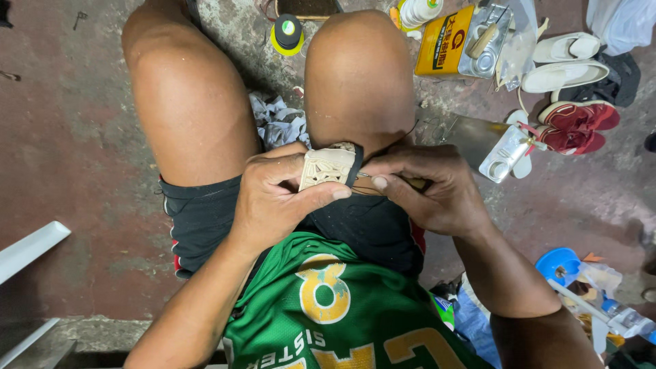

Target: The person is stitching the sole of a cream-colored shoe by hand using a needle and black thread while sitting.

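Observation:
My left hand [280, 195] grips a cream-coloured shoe sole [326, 167] with a moulded tread pattern, thumb across its lower edge. A black strap [355, 166] runs over the sole's right end. My right hand [427, 188] pinches at that strap edge, touching the sole, and seems to hold a thin tool and dark thread, mostly hidden by the fingers. Both hands rest in my lap between my bare knees, above dark shorts and a green jersey.
On the floor beyond my knees lie a crumpled grey rag [279, 123], a yellow-and-black spool [288, 34], a yellow tin can [454, 42], a second metal can [493, 147], white shoes [567, 61] and red sandals [577, 126]. A blue lid [559, 265] sits at right.

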